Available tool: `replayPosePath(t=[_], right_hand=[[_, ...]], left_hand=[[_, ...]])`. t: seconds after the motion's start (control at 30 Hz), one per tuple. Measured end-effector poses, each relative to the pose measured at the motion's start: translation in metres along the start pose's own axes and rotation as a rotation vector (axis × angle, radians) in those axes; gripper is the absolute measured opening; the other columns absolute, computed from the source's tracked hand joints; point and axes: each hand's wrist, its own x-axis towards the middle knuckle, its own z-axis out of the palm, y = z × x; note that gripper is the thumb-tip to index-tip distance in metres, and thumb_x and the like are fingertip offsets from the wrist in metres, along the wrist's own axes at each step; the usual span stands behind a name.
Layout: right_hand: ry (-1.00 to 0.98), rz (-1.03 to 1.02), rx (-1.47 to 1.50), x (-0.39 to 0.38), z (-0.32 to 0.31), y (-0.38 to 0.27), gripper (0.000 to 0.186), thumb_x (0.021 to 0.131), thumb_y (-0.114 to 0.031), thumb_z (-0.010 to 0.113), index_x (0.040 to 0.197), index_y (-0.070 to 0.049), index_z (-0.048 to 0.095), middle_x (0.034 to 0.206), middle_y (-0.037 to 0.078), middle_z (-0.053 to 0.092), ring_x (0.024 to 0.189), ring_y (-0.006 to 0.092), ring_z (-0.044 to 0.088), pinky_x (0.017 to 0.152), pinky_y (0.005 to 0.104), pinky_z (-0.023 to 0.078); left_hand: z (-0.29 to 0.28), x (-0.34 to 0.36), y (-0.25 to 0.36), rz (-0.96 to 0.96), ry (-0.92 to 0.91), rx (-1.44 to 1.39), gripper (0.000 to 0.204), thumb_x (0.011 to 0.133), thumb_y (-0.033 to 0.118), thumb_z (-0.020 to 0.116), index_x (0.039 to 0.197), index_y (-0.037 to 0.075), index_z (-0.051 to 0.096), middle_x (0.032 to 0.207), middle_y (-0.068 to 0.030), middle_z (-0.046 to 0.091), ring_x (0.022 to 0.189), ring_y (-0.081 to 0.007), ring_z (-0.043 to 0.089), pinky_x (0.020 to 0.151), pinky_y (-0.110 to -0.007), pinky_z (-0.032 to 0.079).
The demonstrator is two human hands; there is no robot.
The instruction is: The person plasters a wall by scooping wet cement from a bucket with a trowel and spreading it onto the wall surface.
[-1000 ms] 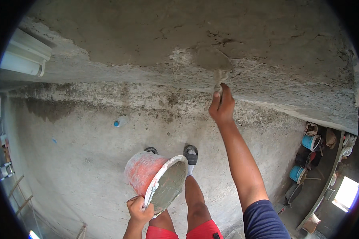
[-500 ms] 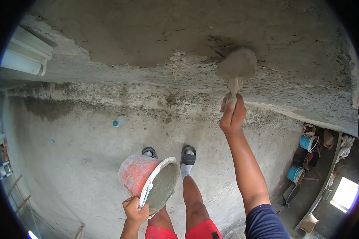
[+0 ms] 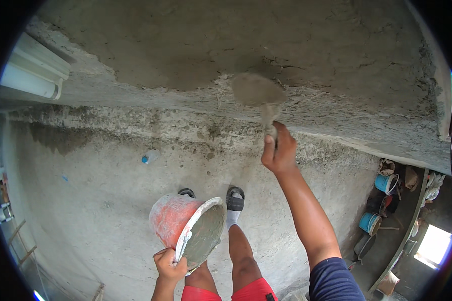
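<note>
Rough grey plastered wall (image 3: pixel 311 45) fills the upper view, a darker wet patch at centre. Orange plastic bucket (image 3: pixel 178 220), mortar-caked and tilted, is held low by its rim in the closed left hand (image 3: pixel 170 263). Right hand (image 3: pixel 280 150), nearer the wall, grips the mortar-laden trowel (image 3: pixel 258 93), handle pointing downward, blade against the wet patch.

No packages, labels, signs or screens visible.
</note>
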Motion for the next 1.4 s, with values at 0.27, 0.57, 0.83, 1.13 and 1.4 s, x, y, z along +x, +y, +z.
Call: replayPosePath(t=[0.27,0.57,0.83,1.13,1.4], right_hand=[[0.09,0.185,-0.142,-0.025,-0.015,0.049,0.03,0.096,-0.015,0.057,0.119,0.003,0.057,0.089,0.023,0.066,0.076,0.0439,0.067,0.065,0.0436,0.054],[0.103,0.267,0.138,-0.054,-0.032,0.031,0.033,0.103,-0.024,0.047,0.116,0.004,0.055,0.078,0.015,0.064,0.065,0.0259,0.061,0.058,0.0357,0.048],[-0.056,0.112,0.07,-0.004,0.015,0.027,0.029,0.096,-0.018,0.056,0.12,-0.001,0.057,0.083,0.022,0.067,0.071,0.0434,0.067,0.062,0.0463,0.054],[0.039,0.06,0.025,-0.012,-0.01,0.011,0.03,0.094,-0.015,0.059,0.119,0.001,0.057,0.085,0.023,0.066,0.074,0.0442,0.067,0.063,0.0463,0.055],[-0.301,0.082,-0.276,-0.009,-0.035,0.068,0.03,0.093,-0.02,0.064,0.116,-0.002,0.058,0.089,0.021,0.067,0.074,0.0423,0.067,0.062,0.0486,0.055]], left_hand=[[0.003,0.002,0.011,-0.036,-0.021,-0.022,0.023,0.064,-0.003,0.062,0.058,0.003,0.04,0.05,-0.0139,0.044,0.04,-0.0318,0.048,0.042,-0.039,0.036],[-0.005,0.003,0.01,-0.042,-0.013,0.01,0.026,0.064,-0.004,0.06,0.057,0.004,0.037,0.05,-0.0142,0.044,0.04,-0.0328,0.047,0.042,-0.039,0.036],[0.0,0.008,0.011,-0.019,-0.019,0.058,0.024,0.064,-0.004,0.061,0.058,0.003,0.039,0.05,-0.0144,0.044,0.041,-0.0337,0.048,0.042,-0.039,0.036],[-0.001,0.003,0.008,-0.003,-0.007,0.012,0.025,0.064,-0.005,0.06,0.058,0.004,0.037,0.049,-0.0132,0.042,0.04,-0.0295,0.046,0.042,-0.037,0.034],[0.007,-0.008,0.005,-0.002,-0.021,-0.01,0.024,0.062,-0.005,0.059,0.058,0.004,0.037,0.049,-0.0117,0.041,0.039,-0.0259,0.044,0.043,-0.036,0.033]])
